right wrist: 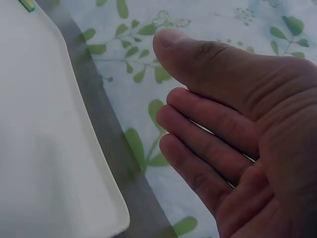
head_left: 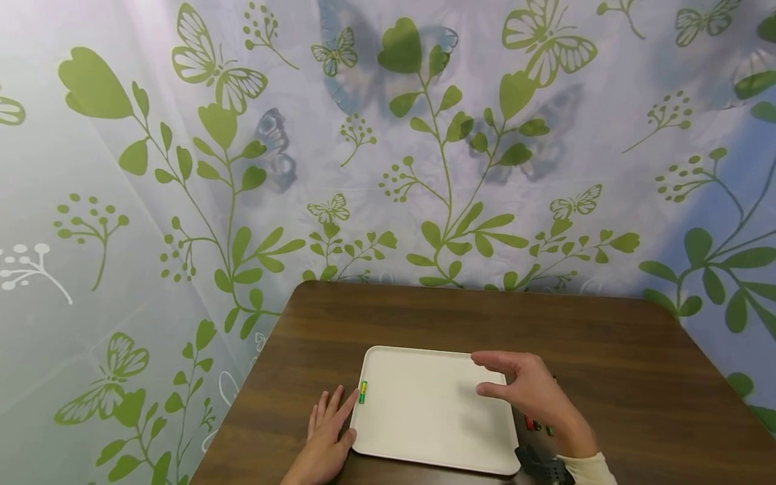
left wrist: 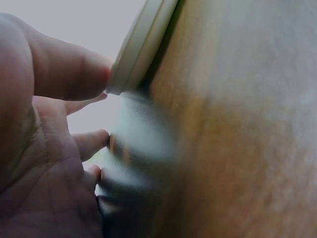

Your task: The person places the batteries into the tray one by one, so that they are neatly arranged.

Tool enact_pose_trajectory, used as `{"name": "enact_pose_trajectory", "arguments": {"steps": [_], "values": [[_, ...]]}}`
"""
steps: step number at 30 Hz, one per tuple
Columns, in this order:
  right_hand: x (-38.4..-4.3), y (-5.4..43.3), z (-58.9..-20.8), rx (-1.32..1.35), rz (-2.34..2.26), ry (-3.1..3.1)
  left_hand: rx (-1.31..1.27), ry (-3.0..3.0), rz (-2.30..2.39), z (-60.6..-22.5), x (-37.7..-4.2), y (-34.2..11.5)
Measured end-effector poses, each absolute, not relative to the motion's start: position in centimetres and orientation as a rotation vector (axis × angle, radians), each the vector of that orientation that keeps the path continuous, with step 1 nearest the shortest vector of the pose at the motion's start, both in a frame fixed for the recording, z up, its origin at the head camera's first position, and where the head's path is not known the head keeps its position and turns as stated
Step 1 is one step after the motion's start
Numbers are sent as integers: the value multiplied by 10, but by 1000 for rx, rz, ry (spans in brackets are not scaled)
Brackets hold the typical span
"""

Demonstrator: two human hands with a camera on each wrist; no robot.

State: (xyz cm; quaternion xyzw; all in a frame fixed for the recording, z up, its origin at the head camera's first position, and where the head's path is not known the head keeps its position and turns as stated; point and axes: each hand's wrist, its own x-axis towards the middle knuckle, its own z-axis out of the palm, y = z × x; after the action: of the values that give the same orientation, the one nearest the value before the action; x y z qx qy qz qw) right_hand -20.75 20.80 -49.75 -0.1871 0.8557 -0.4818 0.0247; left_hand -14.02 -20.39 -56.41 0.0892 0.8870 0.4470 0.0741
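A cream tray lies on the table with a small green and yellow battery just inside its left rim. My left hand rests beside that rim with fingers spread. In the left wrist view its thumb presses against the tray's edge. Above the tray's right side hovers my right hand, thumb and fingers apart and nothing between them. The right wrist view shows its fingers extended, with the tray's corner to one side. Right of the tray, my right wrist partly hides several small red and green pieces.
The dark brown wooden table runs back to a hanging curtain printed with green leaves and butterflies. A black strap sits on my right wrist, near the tray's front right corner.
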Motion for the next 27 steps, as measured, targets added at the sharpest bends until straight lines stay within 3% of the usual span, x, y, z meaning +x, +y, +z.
{"name": "enact_pose_trajectory", "arguments": {"steps": [27], "values": [[-164,314,-520,-337,-1193,2813,258,2655,1342,-563,-142,-205]]}}
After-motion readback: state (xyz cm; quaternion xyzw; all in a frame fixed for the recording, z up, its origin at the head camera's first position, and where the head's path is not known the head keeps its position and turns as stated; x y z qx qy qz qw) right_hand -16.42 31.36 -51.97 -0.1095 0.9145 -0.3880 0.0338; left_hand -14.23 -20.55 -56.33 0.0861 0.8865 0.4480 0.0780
